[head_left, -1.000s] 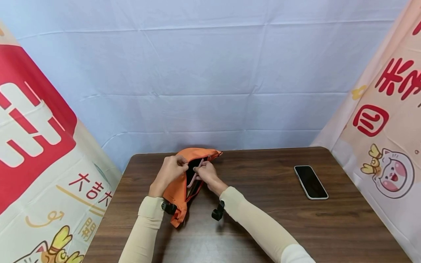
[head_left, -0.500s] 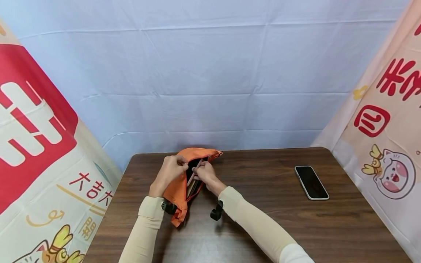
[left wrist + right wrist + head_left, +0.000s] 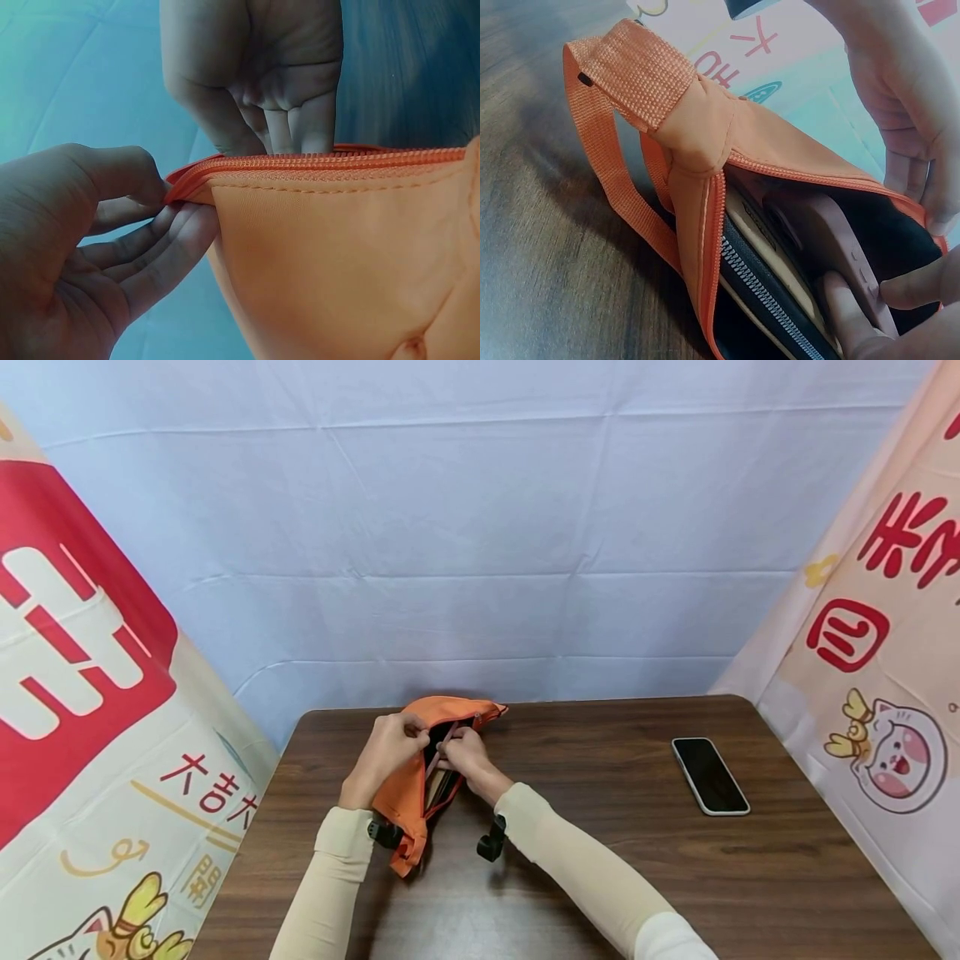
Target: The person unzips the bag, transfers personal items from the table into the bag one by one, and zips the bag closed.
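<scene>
An orange zip bag (image 3: 399,793) with a webbing strap stands at the table's back left, its zipper undone. My left hand (image 3: 390,745) pinches the zippered edge of the opening and draws it aside; the left wrist view shows thumb and fingers on that edge. My right hand (image 3: 467,752) reaches into the opening. In the right wrist view its thumb and fingers pinch a phone in a pink case (image 3: 840,232), which lies mostly inside the bag. Beside the phone sit a tan item (image 3: 761,232) and a black case with a silver zipper (image 3: 754,274).
A second phone (image 3: 711,777), black-screened with a pale rim, lies on the right of the brown wooden table (image 3: 600,760). A pale cloth backdrop (image 3: 480,543) hangs behind, with printed cloths (image 3: 885,693) at both sides. Both wrists carry small black cameras (image 3: 491,839).
My right hand has shifted slightly left, and the pink-cased phone has gone deeper into the bag, with less of it showing. My left hand keeps its hold on the edge.
</scene>
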`<move>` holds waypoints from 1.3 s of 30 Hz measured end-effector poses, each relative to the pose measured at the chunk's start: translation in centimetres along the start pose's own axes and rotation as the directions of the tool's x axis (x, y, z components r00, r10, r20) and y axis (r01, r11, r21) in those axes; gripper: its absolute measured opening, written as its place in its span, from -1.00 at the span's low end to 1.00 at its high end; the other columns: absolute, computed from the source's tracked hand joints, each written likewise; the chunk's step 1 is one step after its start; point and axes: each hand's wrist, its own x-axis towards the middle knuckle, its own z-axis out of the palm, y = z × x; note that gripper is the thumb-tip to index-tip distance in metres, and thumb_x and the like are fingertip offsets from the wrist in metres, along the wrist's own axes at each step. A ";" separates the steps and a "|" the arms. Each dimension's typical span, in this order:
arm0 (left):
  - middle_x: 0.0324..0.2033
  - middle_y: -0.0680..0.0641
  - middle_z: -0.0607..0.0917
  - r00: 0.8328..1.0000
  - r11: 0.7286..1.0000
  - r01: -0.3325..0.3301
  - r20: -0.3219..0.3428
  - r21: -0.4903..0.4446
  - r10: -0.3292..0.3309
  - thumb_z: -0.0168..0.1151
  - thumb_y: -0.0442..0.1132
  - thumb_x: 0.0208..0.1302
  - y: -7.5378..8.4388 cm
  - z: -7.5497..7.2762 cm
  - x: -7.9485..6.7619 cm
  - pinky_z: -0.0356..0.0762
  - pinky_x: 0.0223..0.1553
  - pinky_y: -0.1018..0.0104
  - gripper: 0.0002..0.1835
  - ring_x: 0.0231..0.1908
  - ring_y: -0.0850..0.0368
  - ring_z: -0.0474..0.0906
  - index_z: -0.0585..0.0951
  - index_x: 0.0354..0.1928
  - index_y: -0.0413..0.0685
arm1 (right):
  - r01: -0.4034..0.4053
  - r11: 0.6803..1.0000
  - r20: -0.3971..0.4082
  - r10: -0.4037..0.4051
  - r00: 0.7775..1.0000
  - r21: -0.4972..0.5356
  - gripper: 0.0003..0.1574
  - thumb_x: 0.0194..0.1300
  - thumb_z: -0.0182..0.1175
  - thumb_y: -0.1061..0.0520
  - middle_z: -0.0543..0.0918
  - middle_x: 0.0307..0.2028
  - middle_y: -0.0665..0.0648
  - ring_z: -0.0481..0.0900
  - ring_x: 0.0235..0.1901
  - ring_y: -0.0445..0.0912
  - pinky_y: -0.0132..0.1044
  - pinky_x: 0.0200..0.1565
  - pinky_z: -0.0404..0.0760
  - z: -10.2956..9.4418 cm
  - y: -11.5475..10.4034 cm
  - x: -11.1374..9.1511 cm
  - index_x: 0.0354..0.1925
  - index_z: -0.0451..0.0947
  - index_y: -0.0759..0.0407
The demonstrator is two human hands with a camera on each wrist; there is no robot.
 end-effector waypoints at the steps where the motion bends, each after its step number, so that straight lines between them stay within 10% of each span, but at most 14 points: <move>1: -0.25 -0.08 0.79 1.000 1.000 0.000 0.000 -0.001 0.000 0.31 -0.33 0.46 0.0 0.0 0.0 0.64 -0.25 0.19 -0.89 -0.37 0.13 0.65 0.78 -0.11 -0.09 | 0.002 1.000 -0.001 -0.002 1.000 -0.004 -0.26 0.54 0.14 0.26 0.61 0.23 0.39 0.77 0.09 0.14 -0.11 0.10 0.76 0.0 0.0 0.0 0.55 0.17 0.41; 27: -0.22 -0.10 0.79 1.000 1.000 -0.025 0.008 0.012 0.025 0.28 -0.32 0.48 0.1 -0.1 0.2 0.66 -0.20 0.14 -0.84 -0.32 0.11 0.65 0.78 -0.05 -0.22 | 0.021 0.999 0.035 -0.022 0.999 0.024 -0.53 0.57 0.11 0.29 0.68 0.08 0.39 0.77 0.04 0.20 -0.04 0.10 0.76 0.7 0.1 0.4 0.35 0.40 0.40; 39: -0.22 -0.12 0.78 1.000 1.000 -0.026 0.012 -0.009 0.026 0.29 -0.34 0.48 0.2 0.0 0.1 0.65 -0.27 0.19 -0.89 -0.38 0.13 0.64 0.77 -0.09 -0.14 | 0.049 0.977 0.001 -0.050 0.999 -0.209 -0.55 0.59 0.14 0.22 0.73 0.06 0.34 0.78 -0.03 0.14 -0.03 0.05 0.76 1.4 -0.1 0.3 0.33 0.53 0.38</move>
